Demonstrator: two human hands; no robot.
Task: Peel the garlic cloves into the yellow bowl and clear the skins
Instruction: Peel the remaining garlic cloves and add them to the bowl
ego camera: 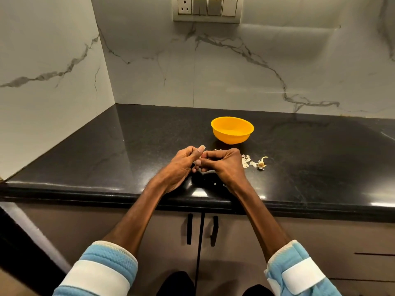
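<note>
A yellow bowl (232,130) stands on the black counter (128,150), just beyond my hands. My left hand (183,165) and my right hand (222,163) meet over the counter near its front edge, fingers curled together around a small garlic clove that is almost wholly hidden between them. A scrap of pale skin shows at my left thumb tip. Loose garlic skins (245,161) and a dry garlic stem (261,163) lie on the counter right of my right hand. What the bowl holds cannot be seen.
Marble walls close the counter at the back and on the left, forming a corner. A switch panel (207,8) hangs on the back wall. Cabinet doors with black handles (202,229) sit below the counter's front edge.
</note>
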